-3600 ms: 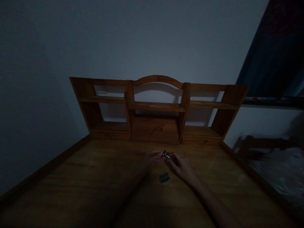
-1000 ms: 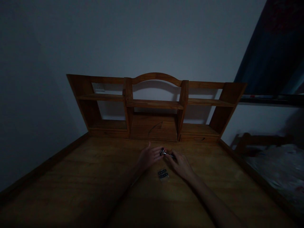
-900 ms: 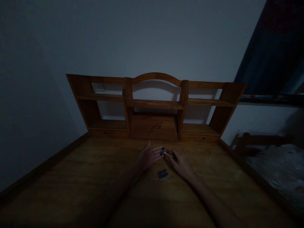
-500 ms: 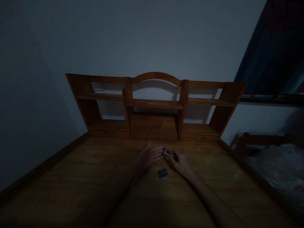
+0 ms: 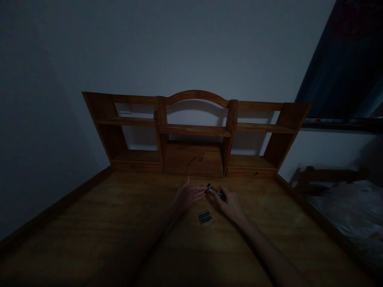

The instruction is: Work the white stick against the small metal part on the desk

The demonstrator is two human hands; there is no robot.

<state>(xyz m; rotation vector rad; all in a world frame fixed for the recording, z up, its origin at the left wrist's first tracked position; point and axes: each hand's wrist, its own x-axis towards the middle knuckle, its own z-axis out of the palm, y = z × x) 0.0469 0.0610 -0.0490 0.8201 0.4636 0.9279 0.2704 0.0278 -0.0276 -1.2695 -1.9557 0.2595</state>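
Note:
In dim light my right hand (image 5: 229,203) is closed on the handle of a small metal razor-like tool (image 5: 213,191), held just above the wooden desk (image 5: 104,223). My left hand (image 5: 187,196) lies beside the tool's dark head, thumb raised and fingers stretched out toward it; whether the fingertips touch the head I cannot tell. Two small dark flat pieces (image 5: 205,217) lie side by side on the desk just in front of both hands.
A wooden shelf unit (image 5: 196,133) with an arched top stands at the back of the desk against the wall. A raised rim (image 5: 50,215) runs along the desk's left and right sides. A dark curtain (image 5: 344,63) and a bed (image 5: 353,215) are at the right.
Since the oldest frame my left hand has opened, its thumb now raised. Over the last second the tool's head has shifted slightly right and up in my right hand.

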